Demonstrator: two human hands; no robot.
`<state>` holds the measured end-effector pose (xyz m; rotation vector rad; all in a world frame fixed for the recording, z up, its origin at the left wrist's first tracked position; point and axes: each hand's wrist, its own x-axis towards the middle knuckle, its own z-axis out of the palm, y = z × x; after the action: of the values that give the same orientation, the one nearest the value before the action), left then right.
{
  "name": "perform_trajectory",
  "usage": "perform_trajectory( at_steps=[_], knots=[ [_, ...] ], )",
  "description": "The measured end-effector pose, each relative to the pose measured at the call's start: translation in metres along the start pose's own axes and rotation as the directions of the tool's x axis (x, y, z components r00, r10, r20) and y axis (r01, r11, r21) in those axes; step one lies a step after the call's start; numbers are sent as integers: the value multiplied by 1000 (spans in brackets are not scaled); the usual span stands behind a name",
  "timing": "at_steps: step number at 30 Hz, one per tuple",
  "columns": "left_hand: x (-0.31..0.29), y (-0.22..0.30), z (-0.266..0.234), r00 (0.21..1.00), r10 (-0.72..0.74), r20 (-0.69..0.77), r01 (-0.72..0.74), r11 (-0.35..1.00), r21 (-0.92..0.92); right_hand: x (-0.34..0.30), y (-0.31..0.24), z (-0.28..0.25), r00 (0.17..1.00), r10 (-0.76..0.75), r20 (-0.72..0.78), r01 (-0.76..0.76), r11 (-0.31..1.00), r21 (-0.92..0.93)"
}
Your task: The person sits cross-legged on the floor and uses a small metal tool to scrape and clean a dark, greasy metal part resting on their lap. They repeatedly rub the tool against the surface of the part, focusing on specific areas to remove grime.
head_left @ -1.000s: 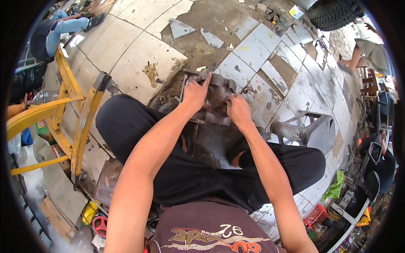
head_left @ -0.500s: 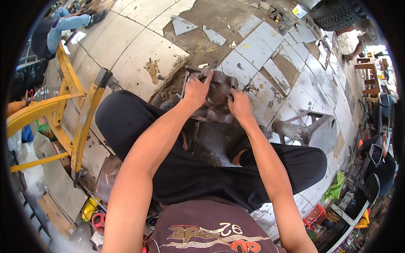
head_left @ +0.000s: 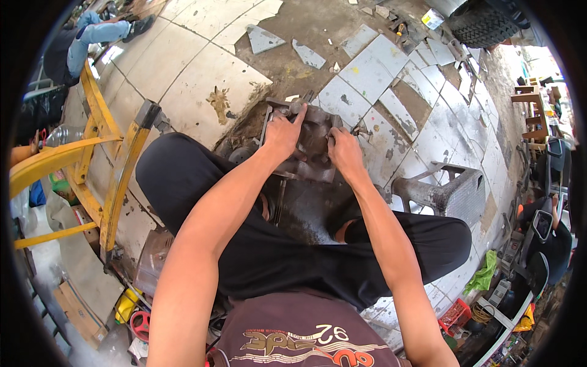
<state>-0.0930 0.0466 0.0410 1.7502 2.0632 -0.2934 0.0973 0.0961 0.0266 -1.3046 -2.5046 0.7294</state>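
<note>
Between my knees sits a heavy, boxy metal casting [head_left: 315,136], brown and grimy, with rounded hollows and raised lumps. My left hand [head_left: 283,134] lies on its left part, the index finger stretched along the top and the other fingers curled against the metal. At the right edge of the casting, my right hand [head_left: 344,147] has its fingers bent round the rim. Whether a small piece lies under the fingertips of either hand cannot be made out.
A grey plastic stool [head_left: 449,192] stands right of the casting. At the left is a yellow metal frame [head_left: 113,177]. Broken floor tiles [head_left: 370,67] lie beyond; a tyre [head_left: 483,24] is at the far right. A person in jeans [head_left: 92,43] sits at the far left.
The view has shifted slightly. Both hands stay on the casting in nearly the same places. A person's leg at the upper right has gone out of view.
</note>
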Motion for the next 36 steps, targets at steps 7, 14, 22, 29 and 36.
perform_trajectory(
  at_steps=[7, 14, 22, 29, 36],
  knots=[
    [4, 1, -5, 1000, 19, 12, -19, 1000, -22, 3, -1, -2, 999, 14, -42, -14, 1000, 11],
    [-2, -2, -2, 999, 30, -27, -30, 1000, -3, -1, -1, 8, 996, 23, -86, -20, 999, 31],
    [1, 1, -6, 1000, 14, 0, -14, 999, 36, 9, 7, 2, 1000, -14, -13, 14, 1000, 17],
    [0, 2, -5, 1000, 5, -18, -5, 999, 43, 7, 5, 3, 1000, -3, 22, 3, 1000, 3],
    [5, -5, 10, 997, 35, -70, -31, 998, 55, 6, 2, -2, 1000, -25, -6, 26, 999, 42]
  ],
)
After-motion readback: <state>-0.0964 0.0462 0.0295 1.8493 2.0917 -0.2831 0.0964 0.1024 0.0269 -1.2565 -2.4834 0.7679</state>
